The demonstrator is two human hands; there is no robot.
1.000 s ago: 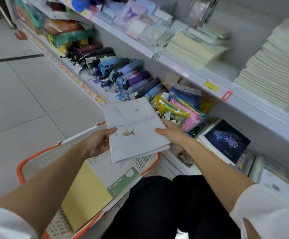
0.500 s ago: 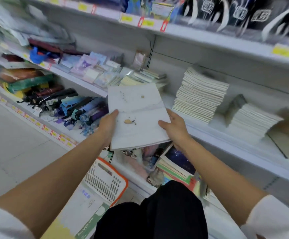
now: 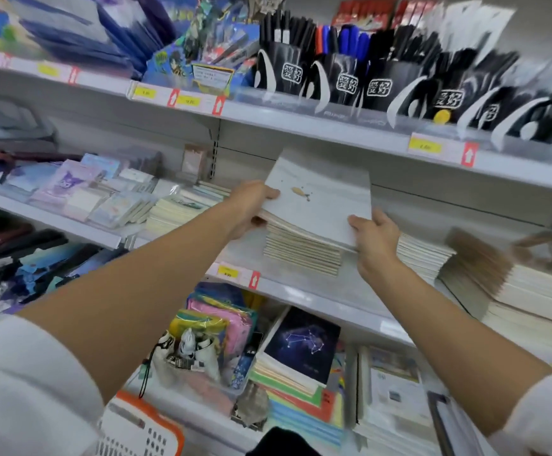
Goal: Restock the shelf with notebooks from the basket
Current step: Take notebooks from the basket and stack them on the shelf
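A small bundle of pale grey notebooks lies on top of a stack of similar notebooks on the middle shelf. My left hand grips the bundle's left edge, thumb on the cover. My right hand holds its near right corner, thumb on top. A corner of the orange and white basket shows at the bottom left.
More notebook stacks stand to the right on the same shelf, small packs to the left. Pen holders fill the shelf above. Below lie a dark constellation notebook and colourful pouches.
Both hands have lifted the notebooks from above the basket up and to the right, onto the stack on the middle shelf. The view has tilted up, leaving only the basket's corner visible.
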